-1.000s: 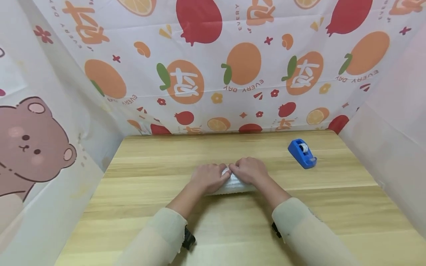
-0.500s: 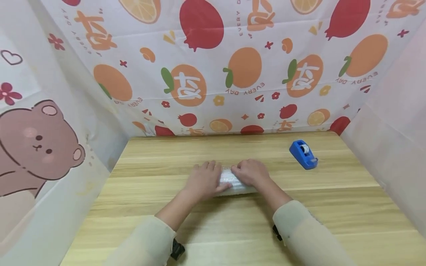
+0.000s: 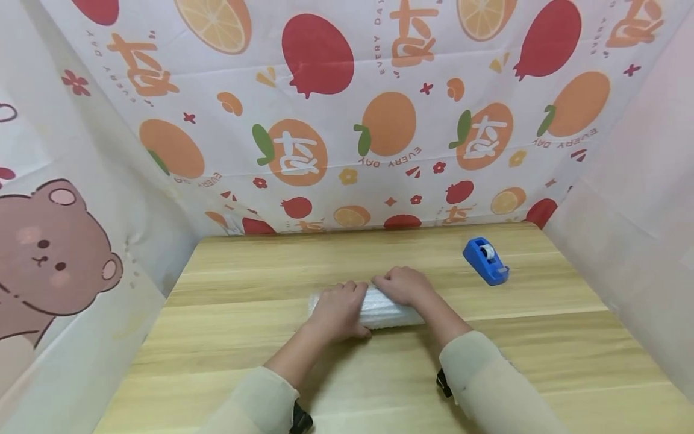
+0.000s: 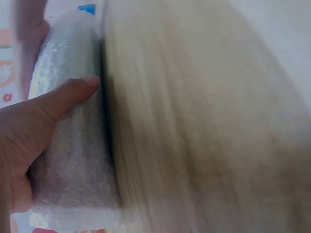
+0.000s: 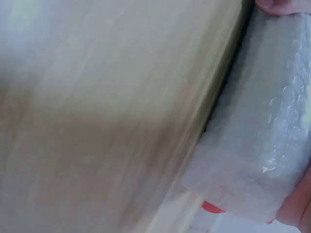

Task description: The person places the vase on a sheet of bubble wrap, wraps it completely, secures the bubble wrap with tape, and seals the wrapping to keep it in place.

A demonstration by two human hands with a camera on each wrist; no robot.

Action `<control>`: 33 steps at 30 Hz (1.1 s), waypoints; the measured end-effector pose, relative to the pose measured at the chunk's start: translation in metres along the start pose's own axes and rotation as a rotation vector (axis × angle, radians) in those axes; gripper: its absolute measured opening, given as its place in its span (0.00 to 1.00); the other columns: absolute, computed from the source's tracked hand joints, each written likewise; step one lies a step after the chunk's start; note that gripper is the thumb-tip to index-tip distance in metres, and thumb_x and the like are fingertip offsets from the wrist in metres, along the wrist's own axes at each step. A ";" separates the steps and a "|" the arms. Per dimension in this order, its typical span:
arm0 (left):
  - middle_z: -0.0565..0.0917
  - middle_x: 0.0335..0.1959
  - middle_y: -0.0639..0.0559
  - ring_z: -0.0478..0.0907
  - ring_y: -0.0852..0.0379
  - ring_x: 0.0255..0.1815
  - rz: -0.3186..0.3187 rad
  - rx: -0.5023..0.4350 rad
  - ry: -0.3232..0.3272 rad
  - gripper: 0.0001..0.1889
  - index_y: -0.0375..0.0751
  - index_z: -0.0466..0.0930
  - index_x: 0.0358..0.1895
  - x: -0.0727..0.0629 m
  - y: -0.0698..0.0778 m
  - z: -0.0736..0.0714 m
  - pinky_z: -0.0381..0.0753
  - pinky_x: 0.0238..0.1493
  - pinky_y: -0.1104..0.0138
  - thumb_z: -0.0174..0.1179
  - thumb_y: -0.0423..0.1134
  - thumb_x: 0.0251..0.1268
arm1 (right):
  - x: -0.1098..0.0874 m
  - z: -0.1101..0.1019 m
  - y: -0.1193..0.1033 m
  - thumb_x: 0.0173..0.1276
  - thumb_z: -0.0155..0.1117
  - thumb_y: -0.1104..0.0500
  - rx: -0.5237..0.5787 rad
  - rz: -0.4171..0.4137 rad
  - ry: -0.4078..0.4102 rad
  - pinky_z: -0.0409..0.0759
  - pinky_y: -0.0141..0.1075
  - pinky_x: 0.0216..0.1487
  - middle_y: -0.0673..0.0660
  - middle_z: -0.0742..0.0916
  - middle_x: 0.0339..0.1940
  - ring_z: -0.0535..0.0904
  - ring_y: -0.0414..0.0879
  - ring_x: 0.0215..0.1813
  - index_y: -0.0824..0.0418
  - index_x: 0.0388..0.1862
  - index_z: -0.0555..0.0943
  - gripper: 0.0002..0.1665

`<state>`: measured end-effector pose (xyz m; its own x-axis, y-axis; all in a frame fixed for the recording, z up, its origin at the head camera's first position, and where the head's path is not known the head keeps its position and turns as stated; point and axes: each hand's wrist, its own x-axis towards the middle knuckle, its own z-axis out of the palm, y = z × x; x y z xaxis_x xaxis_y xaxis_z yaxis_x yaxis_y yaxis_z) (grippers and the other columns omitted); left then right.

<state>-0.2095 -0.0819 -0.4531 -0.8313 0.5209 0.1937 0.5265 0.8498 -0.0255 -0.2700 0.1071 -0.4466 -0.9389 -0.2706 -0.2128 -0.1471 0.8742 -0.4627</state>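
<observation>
A thick roll of clear bubble wrap (image 3: 387,310) lies crosswise on the wooden table in the head view. My left hand (image 3: 338,310) grips its left part, thumb on the near side and fingers over the top. The left wrist view shows that thumb lying across the bubbly surface of the roll (image 4: 73,145). On the far right part, my right hand (image 3: 405,286) holds the roll with curled fingers, its fingertips hidden. Only a piece of the right hand (image 5: 296,208) appears at the right wrist view's lower edge. Whatever may be inside the roll cannot be seen.
A blue tape dispenser (image 3: 486,261) with a roll of clear tape stands at the back right of the table (image 3: 233,337). Behind the table hangs a fruit-printed curtain (image 3: 325,120). Pale cloth with a bear print closes off the left side.
The left hand let its thumb off the top of the roll, shifted, and now holds it with the thumb at the near side. More of the roll shows; the right hand keeps its place.
</observation>
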 end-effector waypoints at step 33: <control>0.83 0.44 0.53 0.79 0.56 0.43 -0.061 -0.344 -0.387 0.45 0.42 0.74 0.59 0.038 -0.029 -0.010 0.80 0.47 0.59 0.77 0.61 0.34 | -0.017 0.015 -0.013 0.77 0.36 0.32 -0.264 -0.179 0.295 0.76 0.53 0.51 0.51 0.88 0.46 0.81 0.52 0.49 0.46 0.52 0.85 0.33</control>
<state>-0.2545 -0.0880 -0.4355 -0.8331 0.5181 -0.1938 0.4489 0.8379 0.3106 -0.2477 0.0941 -0.4504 -0.9345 -0.3338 0.1239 -0.3541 0.9076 -0.2256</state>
